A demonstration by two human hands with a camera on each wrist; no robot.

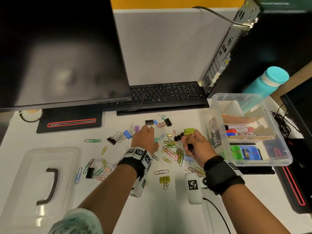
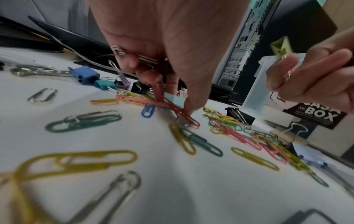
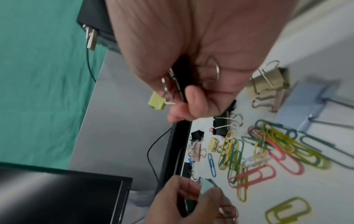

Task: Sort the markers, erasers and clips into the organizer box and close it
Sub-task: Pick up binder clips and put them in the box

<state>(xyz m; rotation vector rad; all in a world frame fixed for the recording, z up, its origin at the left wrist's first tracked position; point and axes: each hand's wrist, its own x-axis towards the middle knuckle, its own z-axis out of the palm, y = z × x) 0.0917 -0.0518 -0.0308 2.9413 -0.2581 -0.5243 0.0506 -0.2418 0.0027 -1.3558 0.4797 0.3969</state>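
Coloured paper clips and binder clips lie scattered over the white desk. My left hand is down among them. It keeps silver-handled binder clips curled in its palm, while its fingertips touch a teal binder clip and a red paper clip. My right hand hovers just right of it, gripping a yellow-green binder clip and black ones. The clear organizer box stands open at the right, with markers and erasers inside. Its lid lies at the left.
A monitor and keyboard stand behind the clips, a computer tower and a teal bottle behind the box. Cables run along the right. A white tagged device sits by my right wrist.
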